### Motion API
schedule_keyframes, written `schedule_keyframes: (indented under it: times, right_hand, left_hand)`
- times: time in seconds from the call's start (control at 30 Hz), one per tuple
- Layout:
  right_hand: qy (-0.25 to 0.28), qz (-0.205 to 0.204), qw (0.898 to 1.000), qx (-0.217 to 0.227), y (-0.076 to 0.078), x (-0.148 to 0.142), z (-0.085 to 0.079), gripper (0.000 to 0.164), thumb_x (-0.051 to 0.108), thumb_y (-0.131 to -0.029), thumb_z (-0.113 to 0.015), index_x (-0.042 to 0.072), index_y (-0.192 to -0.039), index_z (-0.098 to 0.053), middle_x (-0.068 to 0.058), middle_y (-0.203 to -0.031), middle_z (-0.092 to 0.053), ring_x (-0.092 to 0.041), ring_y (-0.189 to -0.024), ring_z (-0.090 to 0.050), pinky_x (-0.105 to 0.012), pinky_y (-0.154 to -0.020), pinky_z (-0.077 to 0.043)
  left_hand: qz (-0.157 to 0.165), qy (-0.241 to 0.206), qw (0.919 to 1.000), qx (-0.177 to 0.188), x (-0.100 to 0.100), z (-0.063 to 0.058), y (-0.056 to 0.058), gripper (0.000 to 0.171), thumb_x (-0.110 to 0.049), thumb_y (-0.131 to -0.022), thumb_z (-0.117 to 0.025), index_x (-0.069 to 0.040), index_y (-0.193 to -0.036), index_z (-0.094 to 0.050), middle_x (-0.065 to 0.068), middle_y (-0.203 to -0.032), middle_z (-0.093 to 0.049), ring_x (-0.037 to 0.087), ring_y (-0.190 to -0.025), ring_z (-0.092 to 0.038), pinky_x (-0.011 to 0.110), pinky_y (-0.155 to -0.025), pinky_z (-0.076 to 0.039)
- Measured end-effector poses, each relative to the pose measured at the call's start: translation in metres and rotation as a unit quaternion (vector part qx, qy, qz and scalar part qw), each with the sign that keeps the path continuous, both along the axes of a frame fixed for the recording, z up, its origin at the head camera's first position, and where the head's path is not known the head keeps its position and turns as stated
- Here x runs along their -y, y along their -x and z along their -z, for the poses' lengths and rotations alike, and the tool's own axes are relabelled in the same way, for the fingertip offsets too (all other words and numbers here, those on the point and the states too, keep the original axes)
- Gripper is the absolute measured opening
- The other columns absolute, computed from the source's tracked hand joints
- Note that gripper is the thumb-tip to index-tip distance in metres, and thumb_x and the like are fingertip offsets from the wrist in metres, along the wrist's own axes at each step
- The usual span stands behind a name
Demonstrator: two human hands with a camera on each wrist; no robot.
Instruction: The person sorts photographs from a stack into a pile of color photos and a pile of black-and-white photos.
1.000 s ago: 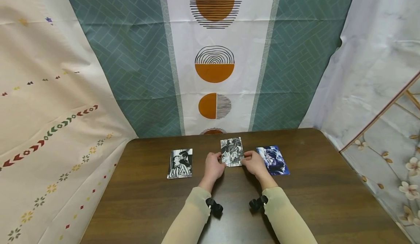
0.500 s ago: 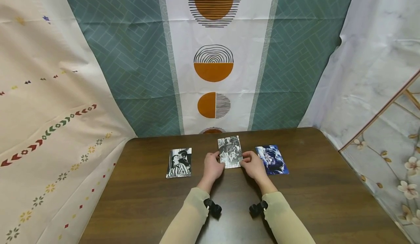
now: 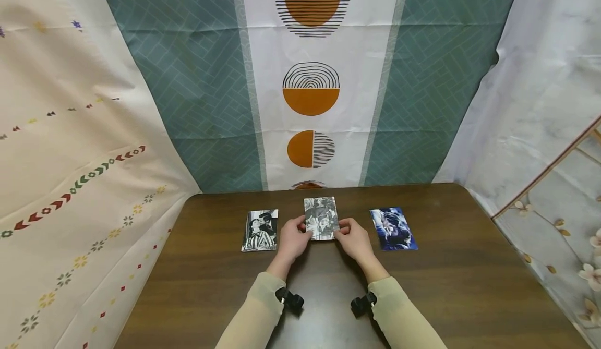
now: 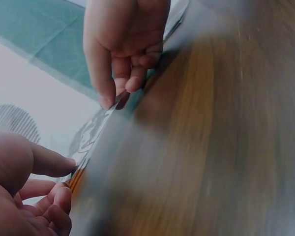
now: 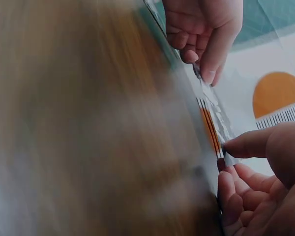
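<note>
Both hands hold a black-and-white photo print between them, near the table's far edge. My left hand pinches its lower left side, thumb on the face and fingers behind. At the lower right side my right hand pinches it the same way. Seen almost edge-on in the left wrist view, the thin photo print runs between the two pairs of fingertips. To the left lies another black-and-white print of a couple, close beside the left hand. A blue-toned print lies to the right, slightly turned.
The dark wooden table reflects light at its front middle. A green and white cloth with orange circles hangs right behind the far edge. Patterned cloths hang on the left and right. Each wrist wears a small black camera.
Both hands have shifted left together, carrying the photo print toward the couple print and away from the blue one. The grip at both sides stays, and the head view has turned slightly.
</note>
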State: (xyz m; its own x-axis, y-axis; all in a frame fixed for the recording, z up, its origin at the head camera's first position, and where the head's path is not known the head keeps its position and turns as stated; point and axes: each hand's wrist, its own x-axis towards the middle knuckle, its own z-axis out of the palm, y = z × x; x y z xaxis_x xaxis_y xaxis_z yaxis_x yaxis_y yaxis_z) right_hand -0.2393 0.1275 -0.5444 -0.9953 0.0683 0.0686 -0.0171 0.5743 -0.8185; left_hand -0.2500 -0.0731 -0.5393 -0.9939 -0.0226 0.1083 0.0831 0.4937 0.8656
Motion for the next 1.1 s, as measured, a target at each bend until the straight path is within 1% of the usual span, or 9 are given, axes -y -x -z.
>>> schedule_keyframes:
  times: [0.13, 0.2, 0.27, 0.33, 0.5, 0.63, 0.8, 0.97, 1.1]
  right_hand:
    - [0.009, -0.031, 0.999, -0.013, -0.005, 0.024, -0.001, 0.033, 0.016, -0.095, -0.075, 0.001, -0.123, -0.071, -0.006, -0.096, -0.075, -0.024, -0.088, -0.071, -0.046, -0.083, -0.055]
    - [0.008, -0.051, 0.998, -0.018, -0.007, 0.039, -0.001, 0.035, 0.015, -0.094, -0.076, 0.000, -0.125, -0.072, -0.006, -0.096, -0.075, -0.022, -0.088, -0.071, -0.045, -0.083, -0.056]
    - [0.005, -0.069, 0.997, -0.023, -0.010, 0.055, 0.000, 0.037, 0.014, -0.093, -0.076, 0.000, -0.128, -0.072, -0.005, -0.097, -0.075, -0.020, -0.087, -0.070, -0.043, -0.082, -0.056]
    - [0.005, -0.083, 0.996, -0.026, -0.012, 0.071, 0.000, 0.039, 0.013, -0.093, -0.076, 0.000, -0.130, -0.072, -0.006, -0.099, -0.075, -0.019, -0.088, -0.071, -0.042, -0.082, -0.057]
    - [0.017, -0.110, 0.993, -0.038, -0.017, 0.113, -0.003, 0.043, 0.012, -0.092, -0.076, -0.001, -0.132, -0.071, -0.008, -0.103, -0.076, -0.021, -0.090, -0.071, -0.040, -0.082, -0.057]
    - [0.028, -0.116, 0.992, -0.036, -0.022, 0.142, -0.003, 0.043, 0.014, -0.093, -0.079, -0.001, -0.133, -0.071, -0.006, -0.104, -0.074, -0.019, -0.091, -0.068, -0.037, -0.081, -0.055]
    - [0.013, -0.099, 0.994, -0.032, -0.025, 0.161, 0.000, 0.045, 0.018, -0.095, -0.080, 0.002, -0.136, -0.071, -0.002, -0.105, -0.072, -0.017, -0.091, -0.065, -0.037, -0.080, -0.054]
    - [-0.017, -0.070, 0.996, -0.047, -0.024, 0.167, 0.003, 0.046, 0.018, -0.090, -0.083, 0.003, -0.132, -0.073, -0.002, -0.102, -0.072, -0.019, -0.090, -0.069, -0.041, -0.080, -0.055]
    - [-0.037, -0.068, 0.996, -0.052, -0.024, 0.169, 0.004, 0.045, 0.018, -0.087, -0.083, 0.001, -0.127, -0.074, -0.002, -0.098, -0.071, -0.022, -0.091, -0.069, -0.043, -0.081, -0.056]
  left_hand:
    - [-0.008, -0.021, 0.9997, -0.007, 0.025, -0.005, -0.009, 0.053, 0.001, -0.090, -0.073, 0.009, -0.142, -0.063, 0.009, -0.096, -0.060, 0.014, -0.070, -0.048, 0.033, -0.069, -0.043]
    - [-0.018, -0.019, 0.9996, -0.011, 0.041, -0.005, -0.014, 0.053, 0.000, -0.091, -0.074, 0.010, -0.142, -0.062, 0.009, -0.094, -0.059, 0.014, -0.071, -0.048, 0.033, -0.069, -0.042]
    - [-0.027, -0.010, 0.9995, -0.009, 0.059, -0.004, -0.019, 0.054, -0.001, -0.092, -0.073, 0.009, -0.143, -0.062, 0.007, -0.093, -0.059, 0.014, -0.071, -0.048, 0.033, -0.069, -0.041]
    - [-0.036, 0.010, 0.9992, -0.010, 0.077, -0.003, -0.023, 0.053, -0.003, -0.092, -0.073, 0.009, -0.142, -0.063, 0.005, -0.091, -0.059, 0.014, -0.070, -0.048, 0.033, -0.069, -0.041]
    - [-0.055, 0.046, 0.9972, -0.018, 0.120, -0.004, -0.032, 0.050, -0.008, -0.093, -0.071, 0.010, -0.139, -0.065, 0.003, -0.085, -0.059, 0.016, -0.070, -0.049, 0.035, -0.071, -0.042]
    - [-0.071, 0.068, 0.9951, -0.002, 0.147, -0.003, -0.035, 0.049, -0.011, -0.094, -0.070, 0.010, -0.138, -0.066, 0.003, -0.082, -0.058, 0.018, -0.070, -0.049, 0.037, -0.072, -0.041]
    - [-0.076, 0.084, 0.9932, 0.027, 0.163, -0.003, -0.032, 0.048, -0.011, -0.094, -0.071, 0.007, -0.139, -0.067, 0.003, -0.079, -0.058, 0.018, -0.069, -0.049, 0.036, -0.069, -0.041]
    - [-0.062, 0.089, 0.9933, 0.040, 0.164, -0.006, -0.028, 0.050, -0.015, -0.095, -0.070, 0.006, -0.140, -0.067, 0.003, -0.079, -0.058, 0.019, -0.068, -0.050, 0.035, -0.065, -0.041]
    - [-0.064, 0.106, 0.9901, 0.066, 0.167, -0.007, -0.028, 0.050, -0.019, -0.097, -0.069, 0.003, -0.142, -0.067, 0.004, -0.081, -0.060, 0.020, -0.070, -0.052, 0.035, -0.064, -0.041]
